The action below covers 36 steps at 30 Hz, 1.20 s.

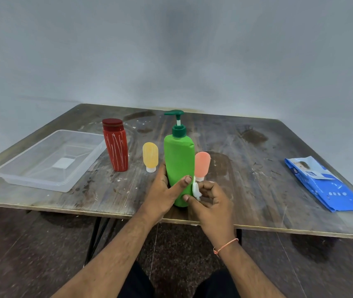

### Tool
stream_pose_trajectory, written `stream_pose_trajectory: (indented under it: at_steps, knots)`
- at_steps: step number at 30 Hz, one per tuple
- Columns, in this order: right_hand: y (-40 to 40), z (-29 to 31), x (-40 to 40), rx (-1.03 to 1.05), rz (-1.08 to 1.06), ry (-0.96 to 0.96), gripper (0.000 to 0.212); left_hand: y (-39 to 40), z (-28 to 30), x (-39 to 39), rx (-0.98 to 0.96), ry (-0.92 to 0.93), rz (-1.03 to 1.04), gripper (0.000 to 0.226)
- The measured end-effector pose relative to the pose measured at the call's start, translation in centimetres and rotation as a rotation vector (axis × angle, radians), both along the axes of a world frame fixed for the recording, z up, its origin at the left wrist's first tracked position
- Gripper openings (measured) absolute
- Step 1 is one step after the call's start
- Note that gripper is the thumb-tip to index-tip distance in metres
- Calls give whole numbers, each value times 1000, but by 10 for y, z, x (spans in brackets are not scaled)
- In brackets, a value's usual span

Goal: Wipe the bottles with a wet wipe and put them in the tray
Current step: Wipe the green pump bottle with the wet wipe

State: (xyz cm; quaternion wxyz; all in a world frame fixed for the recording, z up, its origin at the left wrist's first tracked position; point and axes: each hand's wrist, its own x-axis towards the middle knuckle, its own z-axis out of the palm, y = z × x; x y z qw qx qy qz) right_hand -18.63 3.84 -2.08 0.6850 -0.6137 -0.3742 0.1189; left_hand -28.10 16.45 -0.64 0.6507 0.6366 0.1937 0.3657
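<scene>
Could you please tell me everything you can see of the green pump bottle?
The green pump bottle is a tall, flattish, matte bright-green bottle that looks plastic, with a dark green collar and pump head whose spout points left in the picture. It stands upright near the table's front edge, in front of a small pink tube. The left hand grips its lower body, thumb across the front, while the right hand presses a small white wipe against its lower right side.

A worn, stained brown wooden tabletop on black metal legs, plain grey wall behind, dark speckled floor below.
</scene>
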Motion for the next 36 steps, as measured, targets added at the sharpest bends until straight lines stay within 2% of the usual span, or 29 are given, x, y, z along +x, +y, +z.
stream_pose_trajectory:
  at_steps: [4, 6, 9, 11, 13, 17, 22, 30, 32, 36]
  knots:
    - [0, -4, -5, 50, -120, -51, 32, 0, -2, 1, 24, 21, 20, 61]
    - [1, -8, -6, 80, -184, -203, 30, -1, -1, 1, 30, 28, 33, 63]
    - [1, -11, -5, 97, -266, -457, 27, -2, 1, 0, 54, 43, 44, 76]
    - [1, -12, -4, 111, -262, -523, 25, -1, 2, -1, 54, 32, 44, 75]
    - [1, -14, -3, 106, -220, -615, 23, 0, 1, 0, 49, 16, 45, 64]
    - [-1, -16, -5, 2, -128, -857, 19, -5, 5, -1, 53, 22, 75, 56]
    - [7, 11, 0, 4, -172, -900, 17, -6, 6, -3, 81, 53, 74, 69]
    - [31, 79, 24, 58, -250, -835, 24, -8, 7, -5, 239, 106, 77, 63]
    - [31, 79, 25, 43, -248, -858, 27, -6, 4, -5, 203, 87, 56, 62]
    - [17, 59, 13, -33, -137, -979, 26, -2, 2, -4, -64, 1, -17, 73]
